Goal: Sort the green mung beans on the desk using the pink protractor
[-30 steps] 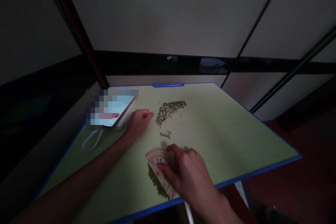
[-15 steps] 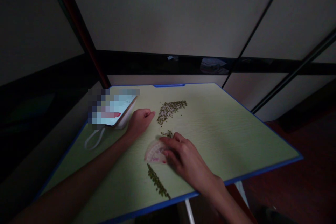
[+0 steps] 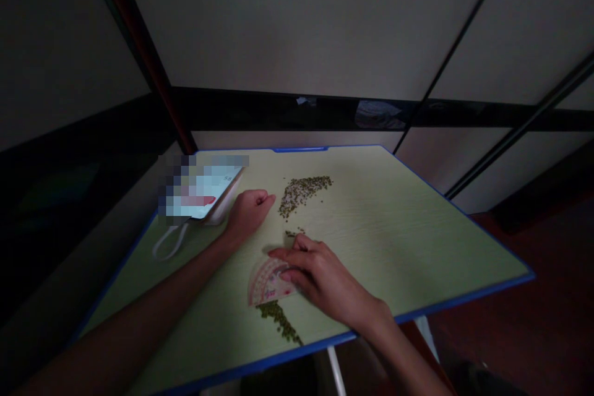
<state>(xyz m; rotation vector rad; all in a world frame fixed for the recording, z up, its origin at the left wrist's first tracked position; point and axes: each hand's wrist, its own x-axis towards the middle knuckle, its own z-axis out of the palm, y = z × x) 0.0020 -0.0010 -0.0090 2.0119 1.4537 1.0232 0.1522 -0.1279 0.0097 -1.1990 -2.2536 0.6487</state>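
In my right hand (image 3: pixel 322 278), a clear protractor (image 3: pixel 269 281) with pinkish markings lies flat against the tabletop, gripped along its right side. Its lower edge touches the top of a narrow strip of small green beans (image 3: pixel 281 322) near the front edge. A larger patch of beans (image 3: pixel 304 192) is spread farther back, and a few loose beans (image 3: pixel 296 232) lie just beyond my right fingers. My left hand (image 3: pixel 248 213) rests on the table as a closed fist, left of the big patch; nothing shows in it.
The pale green table (image 3: pixel 394 229) has a blue rim. At its left, a lit phone (image 3: pixel 208 189), partly pixelated, leans on a whitish support, with a white strap loop (image 3: pixel 169 242) beside it. Light cabinet panels (image 3: pixel 288 31) stand behind the table.
My right hand has moved the protractor toward me and slightly left, bringing its edge onto the top of the bean strip, which now bunches there. The left fist stays put.
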